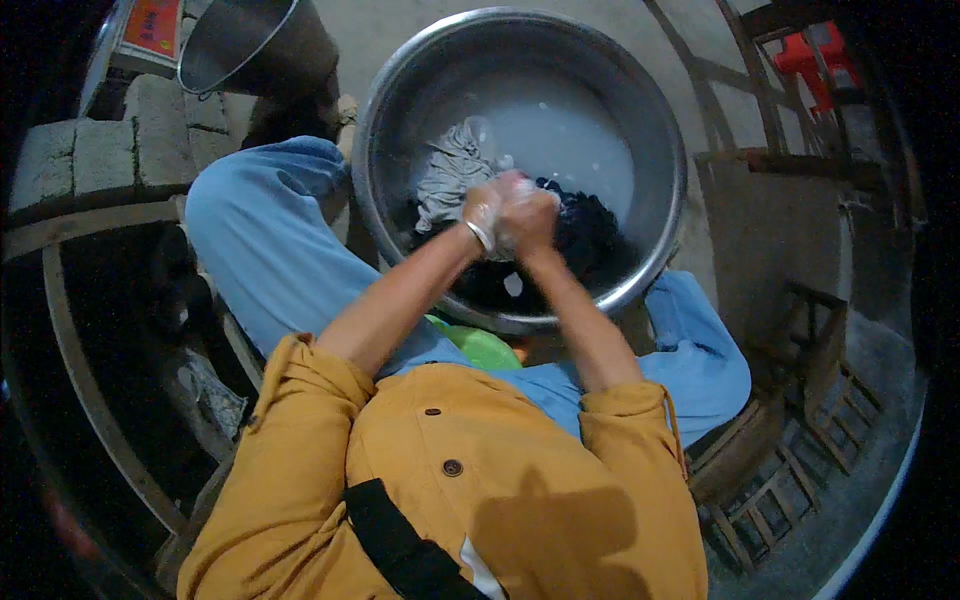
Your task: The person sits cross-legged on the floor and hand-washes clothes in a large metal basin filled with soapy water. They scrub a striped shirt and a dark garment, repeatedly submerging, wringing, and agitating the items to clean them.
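Observation:
Both hands meet low over a large metal basin [672, 150] holding cloudy, soapy water. My left hand [482, 208], with a pale band at its wrist, is closed on a bunched grey cloth [455, 172] that spreads out to its left. Pressed against it, my right hand [530, 214] is also closed on the cloth. Suds coat the fingers, and motion blurs them a little. Something pinkish shows between the hands, too blurred to name. Wet dark cloth [590, 225] lies in the water beside and below the hands.
The basin stands between my knees, with a green plastic thing [482, 347] near its front edge. A metal bucket [262, 50] is at upper left, by grey blocks [160, 135]. Wooden furniture frames [775, 495] stand at right, and a red plastic object [818, 62] farther off.

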Demonstrator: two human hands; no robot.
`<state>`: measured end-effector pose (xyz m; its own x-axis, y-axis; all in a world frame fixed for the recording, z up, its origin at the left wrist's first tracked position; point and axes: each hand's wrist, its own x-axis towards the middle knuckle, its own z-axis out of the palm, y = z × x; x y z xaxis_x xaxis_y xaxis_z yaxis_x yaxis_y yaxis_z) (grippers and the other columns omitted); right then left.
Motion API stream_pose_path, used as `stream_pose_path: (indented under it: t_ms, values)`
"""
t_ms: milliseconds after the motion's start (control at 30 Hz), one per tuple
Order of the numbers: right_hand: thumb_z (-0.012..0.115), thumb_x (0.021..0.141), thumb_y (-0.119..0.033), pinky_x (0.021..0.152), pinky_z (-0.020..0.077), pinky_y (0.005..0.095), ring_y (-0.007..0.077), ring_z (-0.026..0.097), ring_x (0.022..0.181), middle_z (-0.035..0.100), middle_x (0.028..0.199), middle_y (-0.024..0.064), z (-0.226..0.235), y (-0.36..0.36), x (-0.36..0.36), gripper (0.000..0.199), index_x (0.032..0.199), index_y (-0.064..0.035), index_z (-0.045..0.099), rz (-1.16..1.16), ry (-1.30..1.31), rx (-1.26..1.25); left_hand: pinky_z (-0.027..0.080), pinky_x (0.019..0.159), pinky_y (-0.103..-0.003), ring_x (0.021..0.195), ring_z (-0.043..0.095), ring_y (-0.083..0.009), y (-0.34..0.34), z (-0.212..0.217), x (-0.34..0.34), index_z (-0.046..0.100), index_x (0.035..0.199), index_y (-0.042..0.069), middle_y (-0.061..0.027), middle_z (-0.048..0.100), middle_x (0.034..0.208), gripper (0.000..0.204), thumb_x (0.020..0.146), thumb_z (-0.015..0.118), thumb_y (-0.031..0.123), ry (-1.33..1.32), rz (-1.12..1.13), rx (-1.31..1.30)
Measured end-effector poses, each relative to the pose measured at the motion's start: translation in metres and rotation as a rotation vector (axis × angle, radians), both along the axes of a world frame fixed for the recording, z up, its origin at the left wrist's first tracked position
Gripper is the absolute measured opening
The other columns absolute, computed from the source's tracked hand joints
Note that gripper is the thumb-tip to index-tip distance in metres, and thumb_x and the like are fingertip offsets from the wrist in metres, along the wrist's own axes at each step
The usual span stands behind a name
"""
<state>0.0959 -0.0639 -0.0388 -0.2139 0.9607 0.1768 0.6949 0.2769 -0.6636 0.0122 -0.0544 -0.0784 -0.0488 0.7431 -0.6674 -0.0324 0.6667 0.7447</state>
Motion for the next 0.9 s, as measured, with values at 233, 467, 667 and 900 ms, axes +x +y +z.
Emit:
stream_pose_path:
  t_ms: [233, 467, 667, 900]
  values:
    - [0.06, 0.073, -0.035, 0.054, 0.0413, 0.0364, 0.0207, 0.057, 0.06, 0.06, 0.065, 0.0122, -0.02, 0.037, 0.035, 0.039, 0.074, 0.0041, 0.059, -0.438, 0.299, -0.754, 0.044, 0.059, -0.03, 0.068, 0.053, -0.0146, -0.009, 0.044, -0.007, 0.053, 0.096, 0.002, -0.0077, 0.057, 0.083, 0.044, 0.077, 0.054, 0.042, -0.173, -0.278, -0.118]
    - [0.068, 0.066, -0.032, 0.078, 0.0383, 0.03, 0.0167, 0.051, 0.082, 0.058, 0.089, 0.0058, -0.009, 0.046, 0.074, 0.045, 0.094, 0.001, 0.057, 0.202, 0.532, -0.96, 0.036, 0.054, -0.029, 0.059, 0.043, -0.0132, 0.014, 0.066, -0.051, 0.057, 0.085, 0.004, -0.0023, 0.052, 0.071, 0.043, 0.073, 0.055, 0.045, 0.021, -0.603, 0.081]
    - [0.069, 0.065, -0.017, 0.084, 0.0376, 0.0314, 0.0205, 0.05, 0.092, 0.053, 0.1, 0.0085, -0.006, 0.043, 0.059, 0.048, 0.104, 0.0026, 0.05, -0.099, 1.113, -0.811, 0.042, 0.064, -0.028, 0.073, 0.052, -0.0132, 0.02, 0.033, -0.067, 0.056, 0.091, 0.0, -0.0067, 0.058, 0.081, 0.04, 0.075, 0.059, 0.036, -0.246, -0.173, 0.029]
    - [0.06, 0.07, -0.019, 0.062, 0.0457, 0.0334, 0.0248, 0.057, 0.069, 0.059, 0.083, 0.0128, 0.031, 0.016, -0.015, 0.027, 0.085, 0.0011, 0.053, -0.157, 0.616, -0.189, 0.044, 0.06, -0.033, 0.072, 0.054, -0.0163, 0.009, -0.017, -0.039, 0.053, 0.088, 0.0, -0.0072, 0.056, 0.082, 0.038, 0.079, 0.051, 0.037, -0.871, 0.085, -0.023]
